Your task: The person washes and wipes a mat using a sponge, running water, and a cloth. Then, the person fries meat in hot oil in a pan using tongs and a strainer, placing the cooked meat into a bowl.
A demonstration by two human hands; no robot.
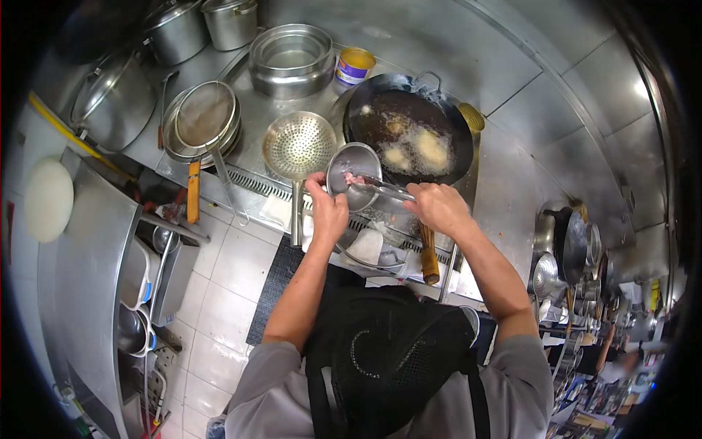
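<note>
The left hand [329, 212] grips a small steel bowl [369, 159] just to the near left of the wok [459, 132]; its thumb presses the near side of the bowl, while the index finger curls at the left edge. The other fingers of that hand are partly hidden, so how far they bend cannot be told. The right hand [439, 208], close to the wok's near side, has its fingers closed around steel tongs [395, 192]. The tips of the tongs reach into the bowl and meet pink food [353, 178]; whether they pinch it is too small to tell.

Inside the wok, pale battered pieces [431, 150] sit in dark, bubbling oil [391, 110]. A perforated ladle [298, 144] lies left of the wok, its handle pointing toward the person, just beside the left hand. Further left of the wok, a wire strainer [207, 113] rests on stacked vessels. A yellowish slotted skimmer [472, 117] stands at the wok's right edge, and a wooden handle [429, 256] juts out on its near side.

Beyond the wok to the left, an open can [355, 73] bears a purple and white label, its lettering too small to read. Next to it stand nested steel pots [285, 84].
</note>
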